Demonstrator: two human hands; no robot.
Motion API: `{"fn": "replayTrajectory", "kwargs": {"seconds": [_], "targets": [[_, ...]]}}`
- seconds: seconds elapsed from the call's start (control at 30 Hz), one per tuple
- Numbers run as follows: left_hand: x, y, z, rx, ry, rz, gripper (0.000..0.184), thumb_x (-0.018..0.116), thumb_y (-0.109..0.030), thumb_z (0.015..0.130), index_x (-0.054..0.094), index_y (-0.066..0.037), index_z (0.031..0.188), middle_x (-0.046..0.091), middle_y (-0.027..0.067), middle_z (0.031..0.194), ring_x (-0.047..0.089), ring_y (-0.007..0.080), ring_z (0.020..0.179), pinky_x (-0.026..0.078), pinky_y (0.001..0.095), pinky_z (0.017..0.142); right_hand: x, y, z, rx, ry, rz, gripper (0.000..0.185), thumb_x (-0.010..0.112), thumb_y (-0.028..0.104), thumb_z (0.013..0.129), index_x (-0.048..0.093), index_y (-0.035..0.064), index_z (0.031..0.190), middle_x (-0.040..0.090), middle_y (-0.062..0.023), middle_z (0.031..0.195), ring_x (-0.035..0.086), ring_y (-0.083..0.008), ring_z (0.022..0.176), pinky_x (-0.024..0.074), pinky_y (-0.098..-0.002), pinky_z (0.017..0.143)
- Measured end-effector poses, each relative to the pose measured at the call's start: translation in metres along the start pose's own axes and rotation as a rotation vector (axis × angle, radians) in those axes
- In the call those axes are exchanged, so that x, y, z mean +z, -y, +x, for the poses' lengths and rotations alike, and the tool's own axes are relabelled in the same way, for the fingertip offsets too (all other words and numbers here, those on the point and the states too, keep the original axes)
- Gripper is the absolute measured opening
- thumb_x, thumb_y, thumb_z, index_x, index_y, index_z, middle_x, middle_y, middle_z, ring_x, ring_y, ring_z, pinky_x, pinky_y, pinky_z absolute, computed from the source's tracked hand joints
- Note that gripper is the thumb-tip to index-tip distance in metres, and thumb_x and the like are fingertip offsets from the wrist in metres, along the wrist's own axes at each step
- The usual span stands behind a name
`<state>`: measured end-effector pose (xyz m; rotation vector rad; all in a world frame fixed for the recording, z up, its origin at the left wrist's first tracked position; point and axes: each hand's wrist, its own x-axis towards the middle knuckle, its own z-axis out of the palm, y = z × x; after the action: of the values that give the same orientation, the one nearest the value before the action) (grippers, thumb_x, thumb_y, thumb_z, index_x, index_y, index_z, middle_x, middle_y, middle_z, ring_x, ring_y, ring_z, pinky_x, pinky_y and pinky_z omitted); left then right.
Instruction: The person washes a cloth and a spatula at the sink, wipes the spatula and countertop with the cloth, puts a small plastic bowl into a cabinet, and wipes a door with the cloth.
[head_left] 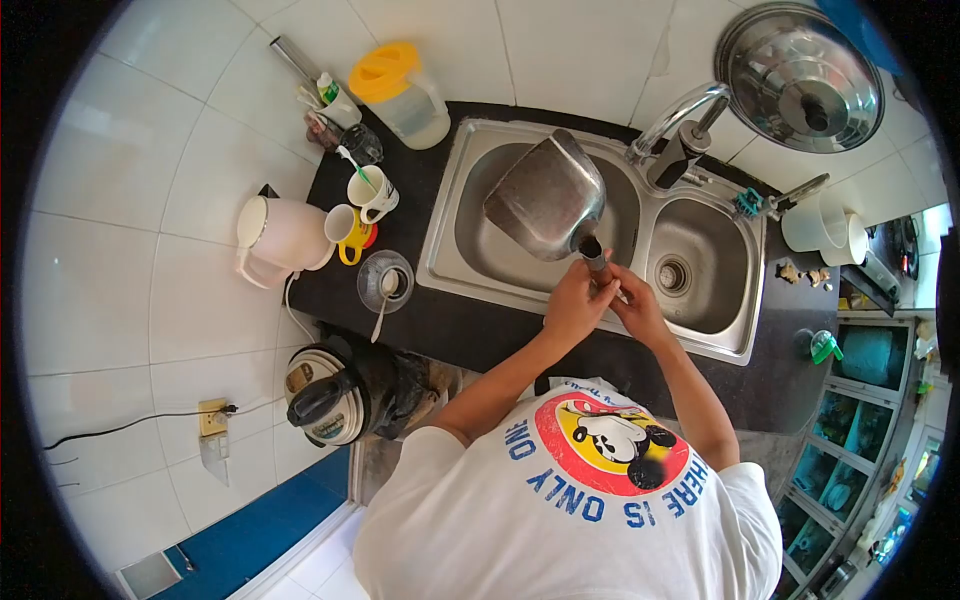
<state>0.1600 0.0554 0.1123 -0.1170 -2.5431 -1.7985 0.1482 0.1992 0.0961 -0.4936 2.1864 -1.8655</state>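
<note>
Basin [478,235] room flanks the metal scoop [548,195]; left fingers [601,293] and right fingers [624,281] clasp its handle [598,264].

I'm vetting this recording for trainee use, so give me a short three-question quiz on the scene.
1. True or false: the left hand and right hand both hold the metal utensil by its handle.
2. Pick the colour of the lid on the jug: A red, B yellow, C blue.
3. How many basins does the sink have?

Key: 1. True. 2. B. 3. Two.
</note>
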Motion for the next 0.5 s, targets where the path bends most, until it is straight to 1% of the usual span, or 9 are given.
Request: {"fn": "replayTrajectory", "kwargs": {"seconds": [0.07,0.1,0.2,0.27,0.33,0.37,0.4,0.47,0.5], "targets": [[-0.002,-0.002,0.001,-0.002,-0.011,0.009,0.041,0.062,-0.017,0.079,0.050,-0.006,0.116,0.055,0.0122,0.092,0.057,0.0249,0.082,0.045,0.0338,0.071,0.001,-0.002,0.003,-0.026,-0.003,-0.043,0.046,0.059,-0.005,0.075,0.049,0.0047,0.119,0.055,-0.0098,0.110,0.053,-0.0223,0.102,0.0398,-0.0310,0.088],[-0.002,0.000,0.003,-0.033,-0.012,-0.050,0.038,0.061,-0.016,0.080,0.051,-0.006,0.115,0.057,0.0113,0.091,0.058,0.0222,0.082,0.045,0.0323,0.071,0.002,0.000,0.005,-0.040,-0.005,-0.065,0.045,0.059,-0.004,0.075,0.049,0.0046,0.119,0.056,-0.0100,0.110,0.053,-0.0225,0.103,0.0400,-0.0311,0.088],[-0.004,0.011,0.010,-0.159,-0.022,-0.202,0.028,0.058,-0.014,0.082,0.054,-0.004,0.108,0.059,0.0084,0.087,0.057,0.0154,0.081,0.046,0.0287,0.072,-0.012,0.009,0.010,-0.142,-0.070,-0.337,0.042,0.062,0.000,0.074,0.052,0.0046,0.115,0.056,-0.0116,0.111,0.054,-0.0251,0.101,0.0411,-0.0312,0.087],[-0.010,0.017,0.016,-0.285,-0.037,-0.274,0.021,0.058,-0.013,0.082,0.055,-0.003,0.101,0.059,0.0061,0.085,0.056,0.0130,0.079,0.045,0.0276,0.071,-0.040,-0.027,0.013,0.007,-0.277,-0.293,0.047,0.061,0.003,0.076,0.048,0.0058,0.120,0.053,-0.0131,0.115,0.051,-0.0288,0.106,0.0398,-0.0344,0.090],[-0.013,0.038,0.022,-0.220,0.020,-0.232,0.017,0.058,-0.013,0.082,0.055,-0.003,0.096,0.058,0.0050,0.084,0.056,0.0131,0.077,0.044,0.0273,0.071,-0.079,-0.028,0.025,-0.086,-0.618,-0.777,0.051,0.058,0.003,0.078,0.040,0.0057,0.126,0.048,-0.0137,0.121,0.046,-0.0317,0.112,0.0371,-0.0387,0.093],[-0.013,0.046,0.024,-0.185,0.047,-0.211,0.016,0.057,-0.012,0.082,0.055,-0.003,0.094,0.058,0.0045,0.083,0.055,0.0131,0.076,0.044,0.0271,0.070,-0.099,-0.029,0.038,-0.152,-0.709,-0.889,0.053,0.056,0.003,0.078,0.037,0.0051,0.127,0.046,-0.0139,0.123,0.044,-0.0324,0.114,0.0356,-0.0399,0.095],[-0.007,0.049,0.026,-0.273,0.068,-0.289,0.015,0.057,-0.012,0.082,0.055,-0.003,0.094,0.058,0.0042,0.083,0.055,0.0132,0.075,0.044,0.0272,0.070,-0.119,-0.029,0.052,-0.220,-0.796,-1.001,0.055,0.055,0.002,0.078,0.034,0.0046,0.129,0.044,-0.0142,0.125,0.041,-0.0331,0.116,0.0340,-0.0411,0.096],[0.012,0.051,0.026,-0.451,0.104,-0.443,0.015,0.057,-0.012,0.082,0.055,-0.003,0.093,0.058,0.0037,0.082,0.054,0.0132,0.074,0.044,0.0272,0.069,-0.148,-0.025,0.074,-0.267,-0.696,-1.056,0.053,0.054,0.002,0.078,0.036,0.0032,0.127,0.045,-0.0157,0.124,0.045,-0.0340,0.113,0.0377,-0.0403,0.093],[0.021,0.053,0.025,-0.481,0.127,-0.495,0.014,0.057,-0.012,0.083,0.055,-0.003,0.093,0.058,0.0039,0.082,0.054,0.0132,0.075,0.044,0.0272,0.070,-0.160,-0.033,0.085,-0.198,-0.602,-1.055,0.052,0.053,0.002,0.078,0.036,0.0031,0.127,0.045,-0.0161,0.124,0.046,-0.0341,0.112,0.0391,-0.0402,0.091]]}}
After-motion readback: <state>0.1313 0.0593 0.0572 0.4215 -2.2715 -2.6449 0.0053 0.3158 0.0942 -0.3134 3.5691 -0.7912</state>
